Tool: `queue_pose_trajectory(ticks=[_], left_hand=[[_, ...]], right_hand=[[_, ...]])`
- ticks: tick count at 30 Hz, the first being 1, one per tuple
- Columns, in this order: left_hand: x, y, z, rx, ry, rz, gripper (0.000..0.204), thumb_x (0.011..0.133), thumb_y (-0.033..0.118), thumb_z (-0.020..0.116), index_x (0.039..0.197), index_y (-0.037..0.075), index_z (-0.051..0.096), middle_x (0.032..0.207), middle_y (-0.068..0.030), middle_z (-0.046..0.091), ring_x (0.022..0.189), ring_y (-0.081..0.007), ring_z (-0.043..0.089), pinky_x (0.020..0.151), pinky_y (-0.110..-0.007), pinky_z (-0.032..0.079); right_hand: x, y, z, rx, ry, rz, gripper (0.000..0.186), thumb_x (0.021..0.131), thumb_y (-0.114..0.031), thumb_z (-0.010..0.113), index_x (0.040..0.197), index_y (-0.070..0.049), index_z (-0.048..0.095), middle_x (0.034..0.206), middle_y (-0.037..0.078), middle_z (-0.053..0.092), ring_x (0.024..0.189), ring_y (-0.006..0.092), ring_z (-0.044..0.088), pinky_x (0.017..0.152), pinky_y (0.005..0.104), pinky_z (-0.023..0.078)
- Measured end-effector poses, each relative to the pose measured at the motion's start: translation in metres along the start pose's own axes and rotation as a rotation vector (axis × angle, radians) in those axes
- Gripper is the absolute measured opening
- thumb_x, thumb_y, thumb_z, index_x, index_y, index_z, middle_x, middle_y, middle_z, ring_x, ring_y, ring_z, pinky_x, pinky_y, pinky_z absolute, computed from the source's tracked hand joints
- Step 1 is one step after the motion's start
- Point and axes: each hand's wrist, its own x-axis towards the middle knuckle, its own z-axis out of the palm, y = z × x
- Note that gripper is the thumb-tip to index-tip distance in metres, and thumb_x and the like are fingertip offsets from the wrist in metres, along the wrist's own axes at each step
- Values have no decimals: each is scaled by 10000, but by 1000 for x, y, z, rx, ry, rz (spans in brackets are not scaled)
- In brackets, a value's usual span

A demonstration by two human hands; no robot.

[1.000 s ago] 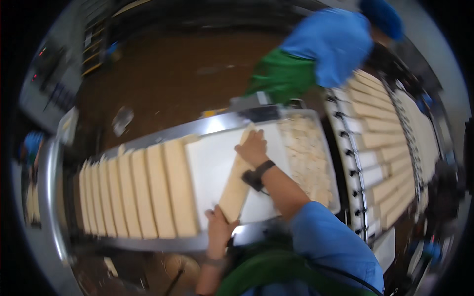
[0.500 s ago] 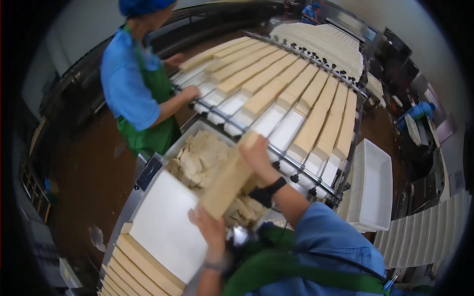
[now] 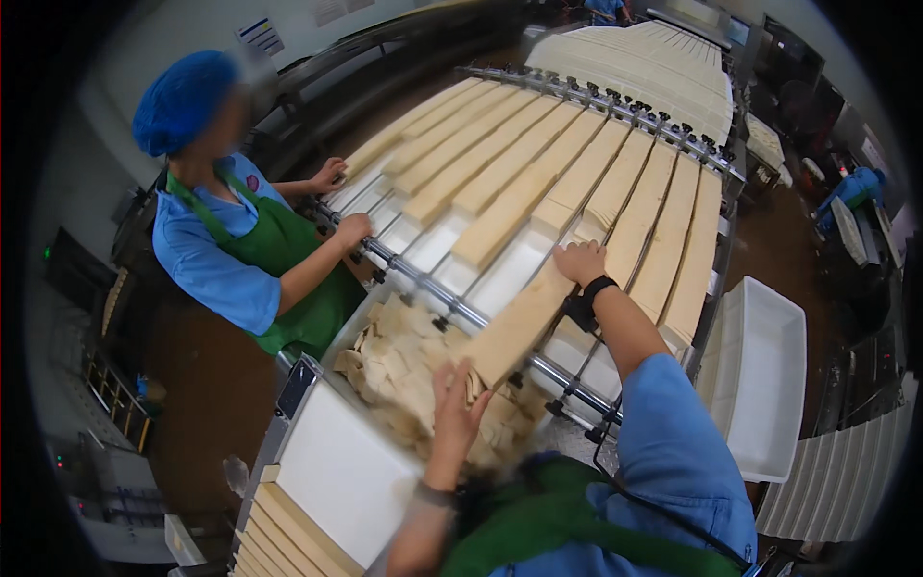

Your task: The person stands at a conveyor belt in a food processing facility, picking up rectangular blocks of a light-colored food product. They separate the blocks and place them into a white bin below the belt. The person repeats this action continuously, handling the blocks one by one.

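Note:
A long stack of thin cream-coloured sheets (image 3: 524, 322), which look like dough, lies slantwise in both my hands. My right hand (image 3: 582, 262) grips its far end, above the white conveyor lanes. At the near end my left hand (image 3: 458, 415) has its fingers round the corner, where several sheet edges fan apart. The stack crosses above the metal rail (image 3: 452, 300) at the conveyor's near edge. Similar long stacks (image 3: 567, 183) lie side by side along the lanes. Below my left hand are broken scraps (image 3: 399, 361) in a bin.
A co-worker in a blue cap and green apron (image 3: 279, 255) stands at the left, both hands at the conveyor's edge. A white surface (image 3: 346, 462) lies near left, with more stacks (image 3: 298, 524) below it. An empty-looking white tub (image 3: 764, 385) stands at the right.
My hands have carried the stack rightward and away from me, from over the scrap bin to over the rail and lanes. The co-worker's head has come into view.

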Motion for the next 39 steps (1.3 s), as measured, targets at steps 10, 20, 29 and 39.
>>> queue_pose_trajectory(ticks=[10, 20, 29, 39], left_hand=[[37, 15, 49, -149, -70, -109, 555, 820, 105, 635, 1333, 23, 441, 1291, -260, 445, 1251, -431, 349, 1069, -468, 265], [57, -26, 98, -173, -103, 27, 494, 882, 51, 569, 1352, 21, 421, 1346, -202, 368, 1161, -333, 456, 1031, -348, 349], [26, -36, 25, -689, -147, -324, 601, 879, 58, 573, 1420, 47, 313, 1448, -159, 308, 1316, -282, 340, 1059, -372, 328], [-142, -94, -80, -218, -329, -668, 178, 853, 148, 642, 967, 11, 649, 1040, -155, 619, 941, -281, 592, 774, -366, 478]], right_hand=[[49, 24, 9, 121, 202, -35, 479, 856, -341, 408, 1048, 42, 622, 1159, 229, 575, 1132, 374, 486, 982, 463, 324], [-11, -2, -15, 71, 127, -191, 564, 845, -375, 518, 1276, -14, 467, 1334, 214, 427, 1256, 378, 366, 1026, 536, 250], [-66, 3, 4, 63, -158, -362, 854, 888, -540, 447, 1470, 4, 136, 1535, 226, 86, 1419, 380, 90, 1132, 513, 81], [-149, -112, 10, 0, -222, -873, 691, 825, -480, 585, 1347, -57, 423, 1380, 207, 392, 1276, 395, 354, 1039, 522, 288]])
